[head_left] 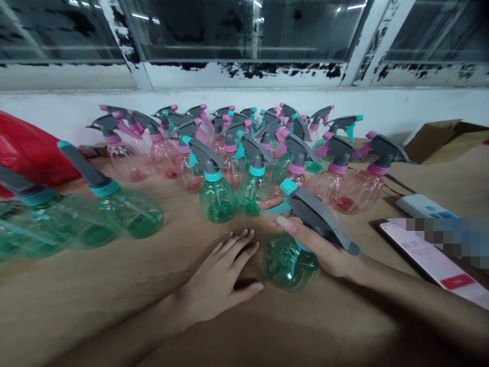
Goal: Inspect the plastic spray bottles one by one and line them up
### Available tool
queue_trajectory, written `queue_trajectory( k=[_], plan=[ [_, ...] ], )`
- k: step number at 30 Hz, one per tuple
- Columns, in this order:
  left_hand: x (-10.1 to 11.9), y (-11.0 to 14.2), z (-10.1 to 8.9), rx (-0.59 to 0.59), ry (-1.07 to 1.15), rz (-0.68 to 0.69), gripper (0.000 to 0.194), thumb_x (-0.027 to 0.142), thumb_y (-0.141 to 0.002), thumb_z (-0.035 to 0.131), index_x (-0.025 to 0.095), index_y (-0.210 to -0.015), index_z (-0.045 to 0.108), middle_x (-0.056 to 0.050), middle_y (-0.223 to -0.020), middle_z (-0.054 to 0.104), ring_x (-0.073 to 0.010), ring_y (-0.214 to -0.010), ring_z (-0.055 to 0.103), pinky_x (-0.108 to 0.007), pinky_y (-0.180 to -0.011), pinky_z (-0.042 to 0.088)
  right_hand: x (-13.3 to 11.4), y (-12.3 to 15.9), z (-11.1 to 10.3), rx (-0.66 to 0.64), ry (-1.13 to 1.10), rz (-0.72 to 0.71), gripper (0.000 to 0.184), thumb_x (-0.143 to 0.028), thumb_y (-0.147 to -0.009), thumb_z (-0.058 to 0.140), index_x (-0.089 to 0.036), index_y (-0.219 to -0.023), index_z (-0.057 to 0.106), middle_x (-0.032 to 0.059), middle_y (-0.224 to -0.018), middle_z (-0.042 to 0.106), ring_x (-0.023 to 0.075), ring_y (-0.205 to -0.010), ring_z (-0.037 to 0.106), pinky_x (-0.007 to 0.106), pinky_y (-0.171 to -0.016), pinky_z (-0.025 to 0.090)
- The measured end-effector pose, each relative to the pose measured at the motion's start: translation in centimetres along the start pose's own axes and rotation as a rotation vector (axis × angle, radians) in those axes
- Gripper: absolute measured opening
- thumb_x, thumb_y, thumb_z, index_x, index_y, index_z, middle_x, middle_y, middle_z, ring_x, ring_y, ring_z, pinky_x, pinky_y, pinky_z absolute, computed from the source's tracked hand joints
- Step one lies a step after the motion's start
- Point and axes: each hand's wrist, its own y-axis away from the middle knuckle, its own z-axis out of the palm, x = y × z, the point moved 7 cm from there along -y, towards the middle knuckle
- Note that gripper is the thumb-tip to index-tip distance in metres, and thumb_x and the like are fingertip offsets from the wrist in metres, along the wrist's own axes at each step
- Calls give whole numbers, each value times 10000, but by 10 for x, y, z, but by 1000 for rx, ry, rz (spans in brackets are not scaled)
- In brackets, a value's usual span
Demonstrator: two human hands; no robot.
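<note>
My right hand (317, 244) is wrapped round the neck of a green spray bottle (290, 262) with a grey trigger head (321, 216) and teal nozzle; the bottle stands on the brown table (95, 295). My left hand (225, 270) lies flat on the table just left of that bottle, fingers stretched out, holding nothing. Behind them stand several more spray bottles: green ones (217, 196) in front, pink ones (359, 186) further back toward the wall.
Two green bottles (126, 206) lie tilted at the left, beside a red bag (30, 148). At the right are a white power strip (424, 206), a phone (435, 262) and an open cardboard box (446, 137). A white wall and windows close off the back.
</note>
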Motion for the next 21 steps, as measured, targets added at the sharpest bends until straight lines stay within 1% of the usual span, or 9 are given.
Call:
queue_trajectory(
  k=[5,8,10,12,14,15,17,19,21],
  plan=[
    [0,-1,0,11,-8,4,662,587,-923,438,141,-1409,374,-121,-1462,377,-282,-1350,313,-455,-1089,265,0,0,-1,11,4,-22,256,-427,-860,576,-259,-1053,590,-11,-742,640,160,-629,593,318,-575,467],
    [0,0,0,6,-25,12,671,588,-925,434,116,-1399,385,-128,-1461,376,-285,-1348,314,-457,-1089,265,-1,1,0,-8,20,-16,266,-450,-855,562,-264,-1042,596,-20,-676,610,157,-565,558,320,-526,441],
    [0,0,1,6,-35,13,671,582,-928,434,108,-1400,383,-129,-1462,375,-283,-1346,316,-454,-1091,262,-4,1,-1,-14,46,-11,290,-465,-844,563,-257,-1043,603,-15,-682,607,162,-563,556,331,-544,451],
    [0,0,0,7,-38,13,670,582,-928,433,109,-1400,383,-127,-1463,374,-281,-1348,313,-450,-1093,259,-8,0,-2,2,77,-23,299,-465,-838,567,-248,-1041,605,-2,-748,632,166,-591,573,342,-584,469],
    [0,0,1,3,-35,14,666,582,-927,435,117,-1401,382,-123,-1467,368,-277,-1352,307,-446,-1094,258,-14,0,-3,20,88,-46,269,-445,-840,575,-240,-1013,602,11,-833,657,168,-643,600,342,-627,484],
    [0,0,1,2,-34,13,663,582,-927,435,121,-1400,383,-122,-1468,367,-276,-1353,306,-444,-1095,256,-17,0,-4,29,83,-62,238,-434,-842,576,-237,-974,602,10,-830,661,166,-649,608,334,-625,488],
    [0,0,1,4,-34,8,659,584,-928,432,127,-1400,384,-120,-1468,368,-273,-1354,305,-441,-1097,249,-20,0,-4,46,89,-89,195,-424,-849,572,-231,-861,595,-1,-741,644,155,-624,606,314,-599,487],
    [0,0,1,8,-34,7,660,588,-928,429,135,-1405,379,-114,-1473,361,-270,-1357,300,-439,-1103,236,-22,0,-4,79,116,-112,236,-438,-864,546,-226,-768,587,-17,-622,589,141,-563,577,298,-558,474],
    [-1,1,2,10,-29,6,661,584,-926,436,144,-1415,365,-105,-1482,347,-267,-1362,291,-435,-1108,226,-22,1,-5,114,156,-130,291,-459,-884,508,-221,-740,595,-23,-579,558,133,-536,555,295,-553,467]
  ],
)
